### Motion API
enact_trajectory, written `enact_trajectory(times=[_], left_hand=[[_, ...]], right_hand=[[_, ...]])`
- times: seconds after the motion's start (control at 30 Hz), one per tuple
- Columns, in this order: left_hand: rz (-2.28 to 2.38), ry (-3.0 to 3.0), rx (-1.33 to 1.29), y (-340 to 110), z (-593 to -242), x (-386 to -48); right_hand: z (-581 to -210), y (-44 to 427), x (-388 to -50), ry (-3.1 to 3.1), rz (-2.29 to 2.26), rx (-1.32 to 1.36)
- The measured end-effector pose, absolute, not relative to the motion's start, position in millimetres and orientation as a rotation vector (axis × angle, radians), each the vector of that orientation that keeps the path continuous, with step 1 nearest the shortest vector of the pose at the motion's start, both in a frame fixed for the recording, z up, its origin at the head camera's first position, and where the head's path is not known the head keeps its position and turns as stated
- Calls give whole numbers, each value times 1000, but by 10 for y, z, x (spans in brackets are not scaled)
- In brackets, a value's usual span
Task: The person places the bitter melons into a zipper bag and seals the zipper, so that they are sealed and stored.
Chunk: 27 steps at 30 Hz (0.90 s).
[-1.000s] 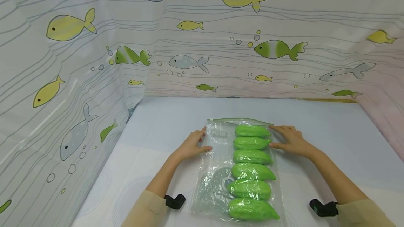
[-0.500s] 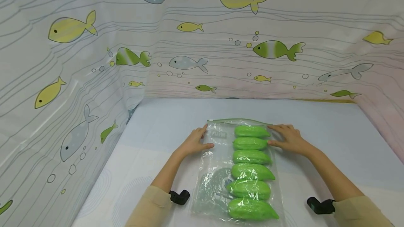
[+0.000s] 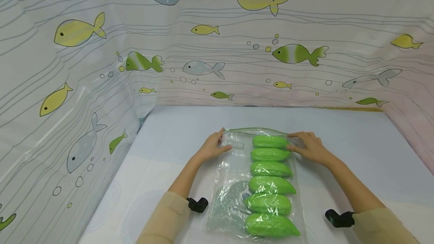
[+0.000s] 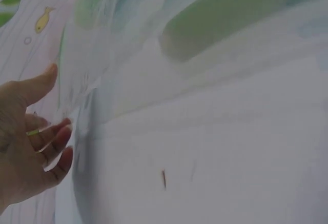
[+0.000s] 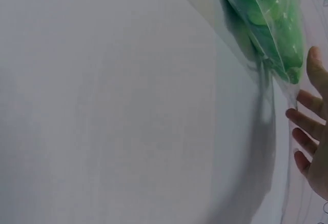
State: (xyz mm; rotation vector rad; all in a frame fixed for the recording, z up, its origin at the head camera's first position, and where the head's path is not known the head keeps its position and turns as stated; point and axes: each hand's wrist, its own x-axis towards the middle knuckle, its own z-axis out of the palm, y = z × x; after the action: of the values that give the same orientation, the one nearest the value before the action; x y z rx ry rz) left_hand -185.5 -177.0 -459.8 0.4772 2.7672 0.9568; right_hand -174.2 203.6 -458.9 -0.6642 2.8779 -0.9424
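Observation:
A clear zip bag (image 3: 230, 172) lies flat on the table, its green zip strip at the far end. Several bright green gourd-like vegetables (image 3: 270, 185) are stacked in a column along its right half. My left hand (image 3: 211, 147) is at the bag's upper left corner, index fingertip by the zip end, thumb over the film. In the left wrist view that hand (image 4: 31, 137) shows its thumb apart from loosely bent fingers. At the upper right edge, my right hand (image 3: 312, 148) touches the bag, thumb beside the second vegetable. The right wrist view shows this hand's fingers (image 5: 307, 124) spread.
A pale tabletop (image 3: 162, 134) surrounds the bag. Behind and to the left hangs a fish-patterned curtain (image 3: 190, 89). A black wrist camera (image 3: 198, 205) sits at the left cuff, another wrist camera (image 3: 339, 218) at the right one.
My left hand has slid up and slightly right to the bag's zip corner. The right hand has shifted slightly left and up along its edge. The vegetables stay in place.

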Motion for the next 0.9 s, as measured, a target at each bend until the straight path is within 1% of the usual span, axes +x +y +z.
enact_trajectory(times=[0.23,0.5,0.9], left_hand=[[1022,2780,409,-1717,-4634,-1977],[1084,2820,303,-1682,-4664,-2069],[1397,2700,139,-1663,-4685,-2201]], right_hand=[[-4630,2022,-1869,2876,-1093,-626],[-4648,2019,-1932,2947,-1112,-508],[-4689,2001,-2051,2966,-1195,-381]])
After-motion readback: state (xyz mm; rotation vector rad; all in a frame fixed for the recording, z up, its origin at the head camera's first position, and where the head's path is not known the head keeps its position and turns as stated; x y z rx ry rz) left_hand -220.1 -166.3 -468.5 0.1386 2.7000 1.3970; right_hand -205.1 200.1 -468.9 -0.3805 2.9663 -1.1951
